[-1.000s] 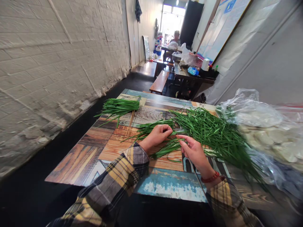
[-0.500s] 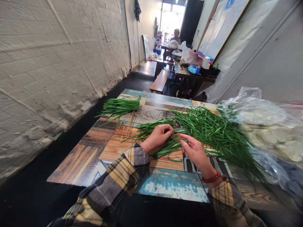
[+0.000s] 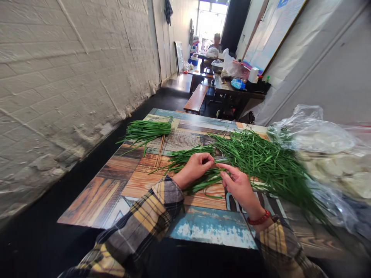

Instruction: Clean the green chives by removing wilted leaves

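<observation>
My left hand [image 3: 195, 168] is closed in a pinch over the middle of the table, and what sits in its fingertips is too small to make out. Facing it, my right hand [image 3: 237, 187] has its index finger stretched toward the left fingertips, with green strands of garlic chives between that finger and the thumb. A small bunch of garlic chives [image 3: 205, 184] lies beneath my hands. Another bunch [image 3: 188, 156] is just behind the left hand. Right of them spreads a large loose heap of garlic chives [image 3: 257, 162].
A neat chive bundle [image 3: 147, 131] with thin wooden skewers [image 3: 160, 152] sits at the table's far left. Clear plastic bags [image 3: 319, 133] with pale contents crowd the right side. Beyond stand a wooden bench [image 3: 196, 98], a cluttered table [image 3: 227, 88] and a seated person. A wall [image 3: 72, 73] runs along the left.
My left hand has shifted very slightly to the right, bringing the fingertips of both hands closer together. The chives on the table look much the same.
</observation>
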`<action>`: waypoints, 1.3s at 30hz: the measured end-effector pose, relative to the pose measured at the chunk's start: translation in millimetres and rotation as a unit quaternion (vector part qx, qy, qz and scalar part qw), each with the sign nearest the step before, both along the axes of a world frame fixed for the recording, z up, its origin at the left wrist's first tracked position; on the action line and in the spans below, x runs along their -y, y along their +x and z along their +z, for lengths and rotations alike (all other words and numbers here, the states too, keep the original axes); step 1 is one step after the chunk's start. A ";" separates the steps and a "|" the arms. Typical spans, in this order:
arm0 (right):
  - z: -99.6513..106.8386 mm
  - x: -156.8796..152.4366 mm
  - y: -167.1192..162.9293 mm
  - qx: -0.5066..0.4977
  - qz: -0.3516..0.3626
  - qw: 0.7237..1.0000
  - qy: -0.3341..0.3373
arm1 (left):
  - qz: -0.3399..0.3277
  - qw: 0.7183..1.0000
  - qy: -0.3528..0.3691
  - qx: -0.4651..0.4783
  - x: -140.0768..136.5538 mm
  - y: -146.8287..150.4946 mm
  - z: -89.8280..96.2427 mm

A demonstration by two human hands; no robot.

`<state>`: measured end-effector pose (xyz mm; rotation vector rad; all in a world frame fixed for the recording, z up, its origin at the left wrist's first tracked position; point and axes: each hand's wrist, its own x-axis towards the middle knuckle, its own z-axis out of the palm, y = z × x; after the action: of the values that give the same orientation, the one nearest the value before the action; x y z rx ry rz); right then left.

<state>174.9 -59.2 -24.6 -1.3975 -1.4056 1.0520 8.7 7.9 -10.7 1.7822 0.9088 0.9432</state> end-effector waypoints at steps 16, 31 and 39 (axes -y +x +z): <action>-1.3 0.1 0.5 0.007 0.002 1.000 -0.014 | -0.001 1.000 -0.003 0.025 1.4 1.4 -2.8; 1.9 -0.7 -0.9 0.017 -0.002 1.000 -0.020 | 0.020 0.991 0.120 -0.051 1.2 0.5 -2.0; 1.3 0.3 0.2 0.012 0.013 1.000 -0.007 | -0.004 0.987 0.148 -0.069 0.5 -1.3 -2.6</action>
<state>175.1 -59.5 -23.2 -1.4101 -1.4404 1.0659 7.4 7.5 -13.3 2.1247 0.8809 0.9989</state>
